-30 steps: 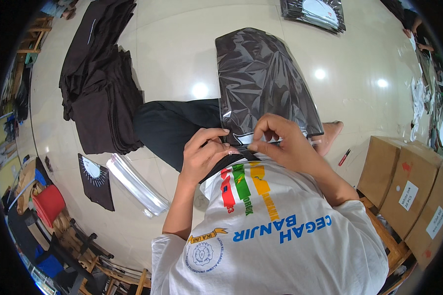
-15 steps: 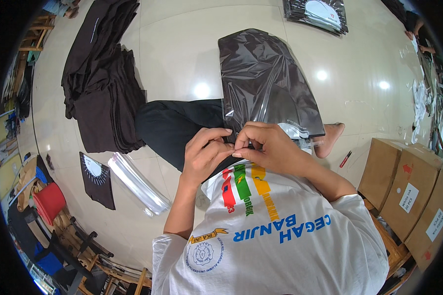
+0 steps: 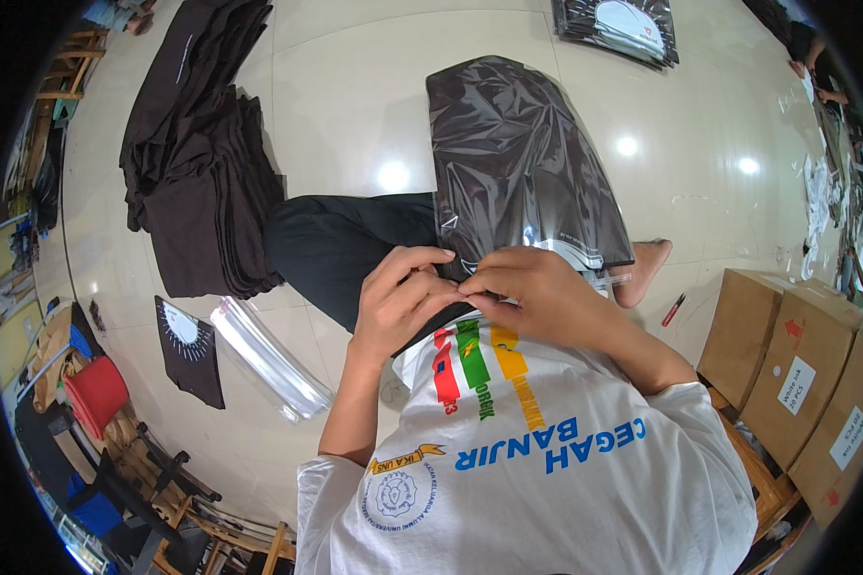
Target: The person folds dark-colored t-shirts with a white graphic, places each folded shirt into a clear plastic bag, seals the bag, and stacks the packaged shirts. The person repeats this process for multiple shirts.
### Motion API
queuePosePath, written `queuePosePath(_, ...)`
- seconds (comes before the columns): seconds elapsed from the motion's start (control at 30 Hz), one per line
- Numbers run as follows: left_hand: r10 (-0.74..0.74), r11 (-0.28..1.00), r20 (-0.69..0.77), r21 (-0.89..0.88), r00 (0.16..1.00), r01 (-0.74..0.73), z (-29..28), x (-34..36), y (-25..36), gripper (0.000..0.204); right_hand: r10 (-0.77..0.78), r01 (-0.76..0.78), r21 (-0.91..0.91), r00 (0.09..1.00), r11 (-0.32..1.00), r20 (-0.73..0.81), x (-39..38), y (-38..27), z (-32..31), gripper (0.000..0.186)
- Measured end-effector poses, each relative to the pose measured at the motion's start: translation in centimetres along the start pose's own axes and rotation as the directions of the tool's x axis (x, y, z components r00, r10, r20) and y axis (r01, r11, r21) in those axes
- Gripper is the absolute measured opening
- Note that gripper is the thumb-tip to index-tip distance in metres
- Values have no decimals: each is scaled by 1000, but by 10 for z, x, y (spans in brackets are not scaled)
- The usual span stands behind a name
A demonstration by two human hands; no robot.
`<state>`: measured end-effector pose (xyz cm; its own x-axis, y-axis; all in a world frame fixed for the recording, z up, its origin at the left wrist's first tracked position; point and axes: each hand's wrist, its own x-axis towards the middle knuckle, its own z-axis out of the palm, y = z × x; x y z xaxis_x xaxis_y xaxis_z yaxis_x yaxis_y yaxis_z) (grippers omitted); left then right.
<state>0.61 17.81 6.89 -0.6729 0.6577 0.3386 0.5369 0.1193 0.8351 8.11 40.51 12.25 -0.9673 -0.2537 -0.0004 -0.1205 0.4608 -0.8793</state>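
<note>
A folded dark garment in a clear plastic bag (image 3: 508,144) lies across my lap, its shiny film wrinkled and a white print showing at the near right corner. At the bag's near edge my left hand (image 3: 393,302) is closed, thumb and fingers pinched together. Right against it, my right hand (image 3: 547,292) pinches at the same edge with its fingers curled over. The fingertips of both hands almost touch. Exactly what part of the film lies between them is mostly hidden by the fingers.
Stacks of dark folded garments (image 3: 201,201) stand left on the tiled floor. Nearer lie a printed dark piece (image 3: 187,350) and a pile of clear bags (image 3: 268,359). Bagged garments (image 3: 614,34) lie at the far right. A red marker (image 3: 674,310) and cardboard boxes (image 3: 786,355) are on the right.
My right hand has turned slightly, its fingers now flatter over the edge. The bag's near part has shifted a little and its creases differ. My left hand is nearly still.
</note>
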Motion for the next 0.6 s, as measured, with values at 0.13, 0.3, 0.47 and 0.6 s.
queuePosePath(0.13,-39,999,40,20,998,38,-3,3,3,18,-120,111,-154,991,982,-54,-1,0,5,8)
queuePosePath(0.3,-62,998,28,26,998,62,-2,6,9,19,-162,141,-220,983,965,-84,0,0,10,10)
queuePosePath(0.47,-70,997,23,23,997,70,0,7,11,20,-107,85,-245,991,966,-79,1,-4,10,13)
queuePosePath(0.6,-55,998,25,11,998,55,1,7,8,20,-122,85,-273,985,958,-123,1,-4,13,16)
